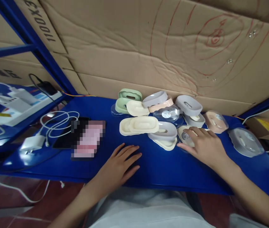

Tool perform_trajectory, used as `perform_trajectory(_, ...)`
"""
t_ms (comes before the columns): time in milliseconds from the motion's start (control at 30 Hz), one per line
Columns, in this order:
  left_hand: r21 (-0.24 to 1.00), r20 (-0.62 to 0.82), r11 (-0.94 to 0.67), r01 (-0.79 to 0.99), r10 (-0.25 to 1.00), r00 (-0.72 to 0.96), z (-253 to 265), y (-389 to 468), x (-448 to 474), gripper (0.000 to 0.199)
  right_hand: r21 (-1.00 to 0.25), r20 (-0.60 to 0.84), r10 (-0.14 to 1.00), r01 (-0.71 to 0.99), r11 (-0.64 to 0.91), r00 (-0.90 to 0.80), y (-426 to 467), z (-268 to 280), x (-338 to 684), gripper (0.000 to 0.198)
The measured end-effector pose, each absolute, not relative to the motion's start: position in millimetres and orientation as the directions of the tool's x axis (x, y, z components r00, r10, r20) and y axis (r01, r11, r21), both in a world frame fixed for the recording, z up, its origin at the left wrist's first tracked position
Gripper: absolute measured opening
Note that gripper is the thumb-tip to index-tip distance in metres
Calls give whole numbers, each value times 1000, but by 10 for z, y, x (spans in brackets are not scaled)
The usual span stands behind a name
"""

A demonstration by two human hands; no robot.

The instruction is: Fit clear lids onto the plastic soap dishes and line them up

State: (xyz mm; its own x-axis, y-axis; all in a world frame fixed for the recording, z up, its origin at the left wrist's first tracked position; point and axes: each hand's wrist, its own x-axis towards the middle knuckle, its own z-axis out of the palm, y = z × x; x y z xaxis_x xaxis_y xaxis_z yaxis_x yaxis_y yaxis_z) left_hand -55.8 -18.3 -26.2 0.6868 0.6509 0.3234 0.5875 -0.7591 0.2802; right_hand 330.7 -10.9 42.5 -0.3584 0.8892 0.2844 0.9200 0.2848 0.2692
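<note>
My left hand (120, 163) lies palm down over the blue tabletop (155, 171) with its fingers spread and nothing in them. Farther right, my right hand (204, 144) is closed over a cream soap dish (186, 136) with a clear cover and a round label. Its thumb is at the near left edge and its fingers reach across the top, hiding much of the dish. Left of this hand are a lilac soap dish (165, 130) and stacked cream dish parts (145, 124). A peach soap dish (216, 122) sits just beyond its fingers.
Toward the back stand green soap dish parts (122, 105), a grey soap dish (189, 105) and a clear cover (166, 114). A covered soap dish (245, 142) is at far right. A blurred-out phone (89, 139), white charger (33, 142) and power strip (25, 109) are left. Cardboard (115, 47) walls the back.
</note>
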Motion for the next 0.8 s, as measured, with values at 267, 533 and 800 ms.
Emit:
perform_trajectory(267, 254, 304, -767, 590, 642, 704, -293, -161, -571, 42, -43, 34, 969, 968, 246, -245, -375, 534, 3638, 58)
perform_trajectory(533, 356, 483, -785, 507, 619, 619, -150, -281, -621, 77, -299, 179, 664, 602, 740, -726, -549, 593, 3028, 63)
perform_trajectory(800, 244, 366, -865, 438, 500, 784, -168, -227, -618, 49, -56, 310, 520, 531, 846, -796, -310, 284, 2817, 44)
